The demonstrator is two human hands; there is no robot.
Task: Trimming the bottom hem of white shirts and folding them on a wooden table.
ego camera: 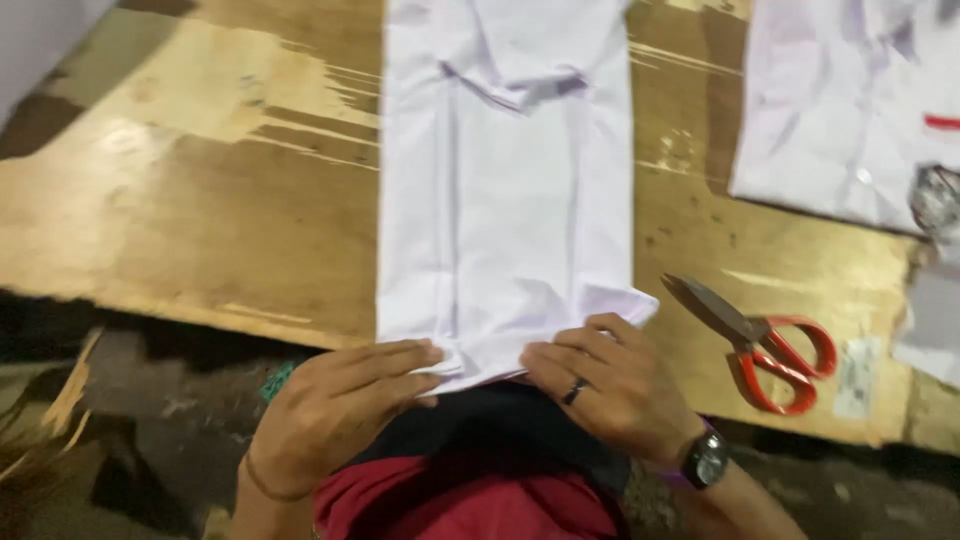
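A white shirt (505,190), folded into a long narrow strip, lies lengthwise on the worn wooden table (200,220), its near end hanging just over the table's front edge. My left hand (335,410) pinches the near left corner of that end. My right hand (605,385), with a ring and a wristwatch, grips the near right part of the same edge. Both hands sit close together at the shirt's bottom hem.
Scissors with red handles (770,345) lie shut on the table right of my right hand. Another white garment (840,110) lies spread at the far right, with a small shiny object (935,200) on it. Dark floor shows below the table edge.
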